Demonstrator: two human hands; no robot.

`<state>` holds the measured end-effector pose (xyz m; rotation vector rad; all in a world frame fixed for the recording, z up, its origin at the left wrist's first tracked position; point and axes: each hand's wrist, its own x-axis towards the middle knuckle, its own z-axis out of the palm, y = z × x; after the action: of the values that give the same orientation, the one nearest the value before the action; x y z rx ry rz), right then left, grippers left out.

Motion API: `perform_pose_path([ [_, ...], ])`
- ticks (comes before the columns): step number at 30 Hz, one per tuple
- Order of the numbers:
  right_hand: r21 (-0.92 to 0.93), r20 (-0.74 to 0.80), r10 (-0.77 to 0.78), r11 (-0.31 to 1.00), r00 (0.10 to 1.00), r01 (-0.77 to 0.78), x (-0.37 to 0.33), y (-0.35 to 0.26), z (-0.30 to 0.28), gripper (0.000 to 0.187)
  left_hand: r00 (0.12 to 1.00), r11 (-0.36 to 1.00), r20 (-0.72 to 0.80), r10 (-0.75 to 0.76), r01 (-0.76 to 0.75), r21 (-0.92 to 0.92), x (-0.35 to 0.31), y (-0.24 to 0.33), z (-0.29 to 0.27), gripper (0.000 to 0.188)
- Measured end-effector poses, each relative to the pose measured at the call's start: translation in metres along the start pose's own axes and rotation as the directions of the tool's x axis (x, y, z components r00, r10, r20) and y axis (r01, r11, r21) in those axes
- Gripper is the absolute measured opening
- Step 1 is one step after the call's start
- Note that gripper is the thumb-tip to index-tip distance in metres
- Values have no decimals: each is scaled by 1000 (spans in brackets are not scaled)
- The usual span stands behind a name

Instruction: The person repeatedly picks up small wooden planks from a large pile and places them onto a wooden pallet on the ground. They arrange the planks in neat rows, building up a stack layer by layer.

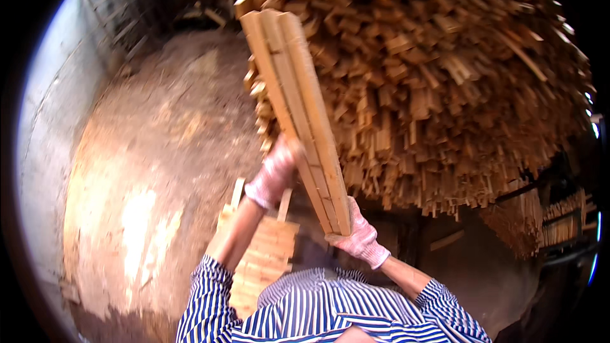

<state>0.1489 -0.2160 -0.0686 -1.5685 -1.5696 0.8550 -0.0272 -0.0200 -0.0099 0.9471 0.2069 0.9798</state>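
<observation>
A bundle of long, narrow wooden boards (295,95) slants up and away from me, its far end in front of the wood pile. My left hand (279,168), in a pinkish-white work glove, presses against the left side of the boards about two thirds of the way down; its fingers are blurred and partly hidden. Around the near end of the boards my right hand (359,236), gloved alike, is closed, with the thumb up along the right edge and fingers at the bottom end.
A tall pile of stacked wooden pieces (406,89) fills the far right. Below my left forearm lie pale flat boards (267,254). A grey wall (60,108) bounds the left, with a ladder-like frame (111,0) at its far end. Brown floor (159,127) stretches between.
</observation>
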Motion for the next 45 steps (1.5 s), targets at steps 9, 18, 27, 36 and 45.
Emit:
perform_pose_path([
  [9, 64, 550, 78, 989, 831, -135, 82, 35, 191, 105, 870, 998, -491, -53, 60, -1, -190, 7, -175, 80],
  [18, 163, 800, 61, 935, 597, -314, 60, 288, 457, 84, 606, 851, -750, -265, 512, 113, -406, -225, -324, 79],
  [27, -128, 821, 139, 990, 553, -60, 58, 371, 519, 107, 351, 934, -926, -136, 356, -2, -515, -403, -471, 47],
  [36, -388, 648, 265, 921, 714, 10, 166, 478, 548, 76, 9, 922, -946, -325, -218, -319, -422, -418, -492, 70],
  [45, -530, 746, 192, 751, 637, 394, 167, 463, 565, 72, -131, 906, -918, -374, -264, -332, -368, -439, -520, 93],
])
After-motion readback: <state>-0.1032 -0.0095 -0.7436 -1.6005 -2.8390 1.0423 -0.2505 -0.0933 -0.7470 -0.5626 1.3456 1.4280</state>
